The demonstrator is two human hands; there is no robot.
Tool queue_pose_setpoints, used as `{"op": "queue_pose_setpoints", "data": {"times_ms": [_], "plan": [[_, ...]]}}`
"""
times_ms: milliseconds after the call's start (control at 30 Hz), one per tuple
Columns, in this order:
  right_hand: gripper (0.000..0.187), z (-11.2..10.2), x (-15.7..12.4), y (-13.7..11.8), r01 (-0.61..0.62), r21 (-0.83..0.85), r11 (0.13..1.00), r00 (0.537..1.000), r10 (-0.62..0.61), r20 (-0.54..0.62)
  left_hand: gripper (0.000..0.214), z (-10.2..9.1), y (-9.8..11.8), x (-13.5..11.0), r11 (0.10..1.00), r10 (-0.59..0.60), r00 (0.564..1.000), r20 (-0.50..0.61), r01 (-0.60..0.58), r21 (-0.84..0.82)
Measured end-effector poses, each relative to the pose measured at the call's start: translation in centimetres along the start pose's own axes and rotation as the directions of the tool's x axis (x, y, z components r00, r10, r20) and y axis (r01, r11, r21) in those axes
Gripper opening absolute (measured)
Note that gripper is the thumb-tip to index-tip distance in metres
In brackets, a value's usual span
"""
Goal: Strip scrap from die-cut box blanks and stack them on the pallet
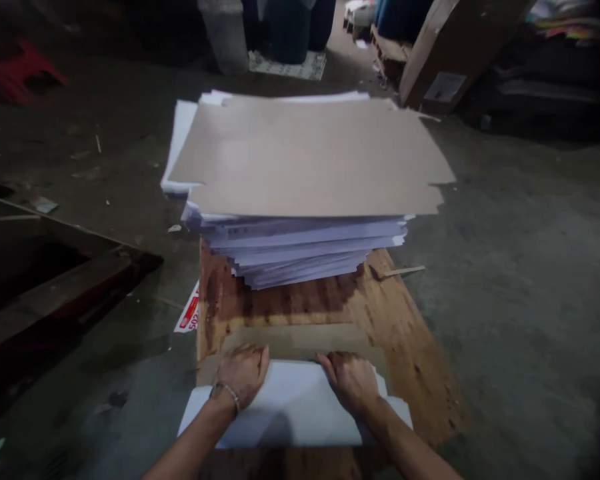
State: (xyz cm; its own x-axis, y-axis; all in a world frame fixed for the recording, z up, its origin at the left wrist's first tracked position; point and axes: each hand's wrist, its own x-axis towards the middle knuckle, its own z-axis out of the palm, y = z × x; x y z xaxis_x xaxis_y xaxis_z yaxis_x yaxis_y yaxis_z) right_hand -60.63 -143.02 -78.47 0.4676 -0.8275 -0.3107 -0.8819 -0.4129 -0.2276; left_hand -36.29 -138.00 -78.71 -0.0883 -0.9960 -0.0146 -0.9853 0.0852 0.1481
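At the near end of the wooden board, a white cardboard sheet [295, 407] lies with notched corners. My left hand [243, 373], a bracelet on its wrist, is closed over the sheet's far edge at the left. Toward the right end of that edge, my right hand [350, 379] grips in the same way, fingers curled and mostly hidden. Just beyond both hands shows a brown cardboard surface [305, 339]; whether it belongs to the same sheet I cannot tell. Farther away rises a tall stack of notched cardboard sheets [305, 240], its top sheet [310, 157] brown side up.
The wooden board [410, 333] rests on a concrete floor [520, 267] with scraps about. A dark frame-like object [80, 293] stands at the left, near a red-and-white printed scrap [189, 313]. Farther back are a red stool [17, 70], bins [287, 33] and a large carton [450, 53].
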Motion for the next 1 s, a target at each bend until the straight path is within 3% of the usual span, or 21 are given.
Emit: {"op": "queue_pose_setpoints", "data": {"times_ms": [133,233,333,400,533,700,833,1000], "plan": [[0.022,0.1,-4.0,-0.4,0.076,0.038,0.996,0.996,-0.078,0.031,0.043,-1.8,1.0,-3.6,0.998,0.062,0.996,-0.068,-0.062,0.001],[0.014,2.1,-6.7,-0.6,0.091,0.060,0.994,0.991,-0.096,0.098,0.046,-0.7,2.0,-6.8,0.997,0.069,0.995,-0.077,-0.071,-0.023],[0.026,2.9,-7.3,-0.8,0.070,0.053,0.996,0.987,-0.076,0.139,0.043,0.5,2.4,-8.0,0.998,0.023,0.999,-0.039,-0.025,-0.051],[0.031,2.0,-7.2,-0.9,0.075,0.045,0.996,0.986,-0.081,0.147,0.041,0.3,2.2,-8.1,0.994,0.054,0.999,-0.004,-0.054,-0.091],[0.031,-1.2,-8.4,-1.0,0.170,0.043,0.984,0.974,-0.175,0.143,0.036,-2.2,1.8,-8.2,0.971,0.203,0.974,0.098,-0.187,-0.150],[0.050,-2.6,-11.4,-0.4,0.171,-0.017,0.985,0.982,-0.169,0.079,0.039,-3.7,2.4,-9.6,0.972,0.202,0.962,0.182,-0.174,-0.160],[0.048,-0.8,-13.1,0.6,0.249,0.005,0.968,0.965,-0.249,0.085,0.032,-2.9,3.2,-11.8,0.959,0.242,0.954,0.178,-0.208,-0.191],[0.053,3.8,-15.2,1.7,0.372,0.078,0.925,0.914,-0.380,0.143,0.035,0.0,3.9,-15.4,0.912,0.372,0.925,0.082,-0.348,-0.218]]}}
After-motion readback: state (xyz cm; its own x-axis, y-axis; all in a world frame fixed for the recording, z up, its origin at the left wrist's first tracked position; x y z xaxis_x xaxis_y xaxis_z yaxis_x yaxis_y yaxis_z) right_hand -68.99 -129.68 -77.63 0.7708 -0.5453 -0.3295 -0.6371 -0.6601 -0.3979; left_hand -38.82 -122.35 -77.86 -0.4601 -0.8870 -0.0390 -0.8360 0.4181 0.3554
